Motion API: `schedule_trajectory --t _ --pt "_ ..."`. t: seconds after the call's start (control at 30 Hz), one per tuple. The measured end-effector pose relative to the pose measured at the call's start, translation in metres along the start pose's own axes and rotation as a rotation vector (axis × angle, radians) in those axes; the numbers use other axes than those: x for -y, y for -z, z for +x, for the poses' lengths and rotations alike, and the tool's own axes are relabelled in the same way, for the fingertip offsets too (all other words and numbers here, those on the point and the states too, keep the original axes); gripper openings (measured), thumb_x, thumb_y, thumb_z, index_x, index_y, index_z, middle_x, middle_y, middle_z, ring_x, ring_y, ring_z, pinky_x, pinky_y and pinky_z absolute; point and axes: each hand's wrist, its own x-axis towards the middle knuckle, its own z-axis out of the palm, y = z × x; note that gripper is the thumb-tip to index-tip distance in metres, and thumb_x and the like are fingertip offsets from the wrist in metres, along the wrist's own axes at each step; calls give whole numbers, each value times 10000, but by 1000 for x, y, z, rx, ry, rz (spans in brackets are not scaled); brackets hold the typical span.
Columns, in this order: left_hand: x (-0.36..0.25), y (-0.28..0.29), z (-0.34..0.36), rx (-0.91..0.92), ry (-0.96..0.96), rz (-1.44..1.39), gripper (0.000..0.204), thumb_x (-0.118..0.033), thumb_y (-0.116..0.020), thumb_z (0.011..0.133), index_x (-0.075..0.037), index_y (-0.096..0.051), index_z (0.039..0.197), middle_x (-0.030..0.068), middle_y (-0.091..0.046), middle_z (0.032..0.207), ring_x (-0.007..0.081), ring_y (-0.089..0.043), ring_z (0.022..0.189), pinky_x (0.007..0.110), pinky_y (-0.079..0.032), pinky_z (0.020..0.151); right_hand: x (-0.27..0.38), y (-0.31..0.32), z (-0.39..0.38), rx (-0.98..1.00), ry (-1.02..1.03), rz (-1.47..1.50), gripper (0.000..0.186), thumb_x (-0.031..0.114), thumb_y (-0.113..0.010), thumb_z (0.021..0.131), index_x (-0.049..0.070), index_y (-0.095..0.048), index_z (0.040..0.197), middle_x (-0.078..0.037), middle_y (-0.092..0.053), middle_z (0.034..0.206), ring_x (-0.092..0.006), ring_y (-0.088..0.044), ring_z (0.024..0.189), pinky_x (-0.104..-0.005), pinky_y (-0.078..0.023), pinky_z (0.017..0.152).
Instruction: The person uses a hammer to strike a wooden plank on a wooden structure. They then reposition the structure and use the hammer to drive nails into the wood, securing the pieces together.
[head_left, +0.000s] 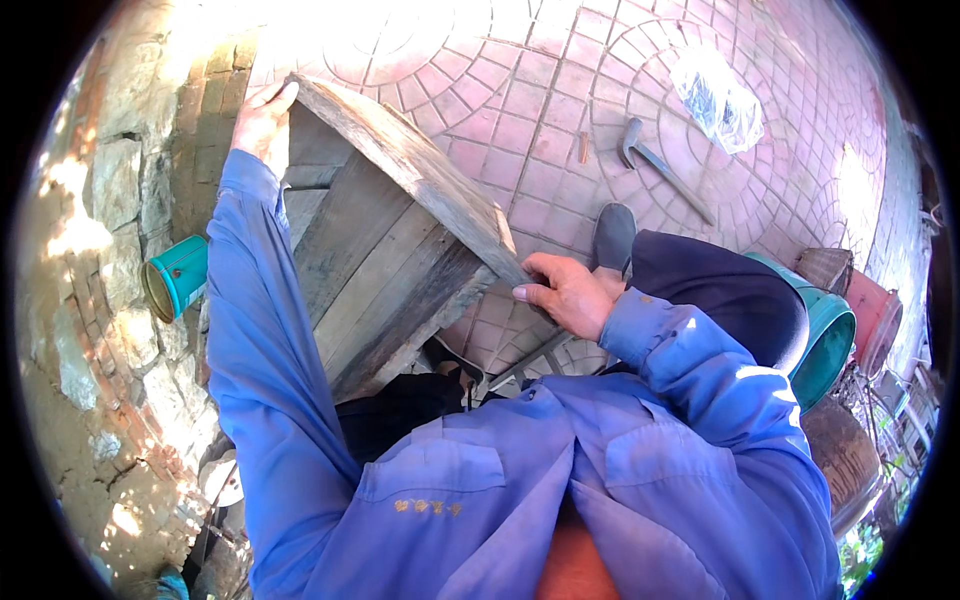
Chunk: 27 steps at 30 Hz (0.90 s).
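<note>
A weathered wooden box of grey planks is tilted in front of me. My left hand grips its upper left corner, with the fingertips over the edge of the light top board. Lower down on the right, my right hand has its fingers curled at the box's corner; their undersides are hidden. Beyond the box, on the pink pavers, lie a hammer and a small reddish strip.
A teal can lies beside the stone wall at left. A clear plastic bag lies at upper right. Green buckets and a red container stand at right, near my bent knee.
</note>
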Motion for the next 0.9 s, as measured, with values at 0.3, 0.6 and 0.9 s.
schedule_trajectory --t 0.3,0.6,0.9 --pt "5 3 6 -77 -24 90 283 -25 -617 973 51 -623 1245 100 -656 1209 193 -575 1170 333 -404 1064 3 -12 -6 -182 156 98 461 66 -692 865 -10 -596 1309 -207 -668 1110 -386 -638 1058 -425 -499 909" --pt "19 -13 -8 -276 -410 439 482 -189 -743 911 54 -615 1307 137 -687 1199 225 -627 1096 334 -473 986 1 -8 2 -113 50 176 459 22 -691 841 45 -636 1296 -194 -674 1156 -333 -645 1078 -357 -488 951" --pt "83 -147 -112 -694 -262 247 702 -194 -762 896 85 -378 1413 224 -566 1303 248 -578 1147 375 -477 981 7 2 -2 -120 208 -226 451 68 -685 847 43 -618 1293 -199 -684 1043 -390 -644 972 -418 -504 858"
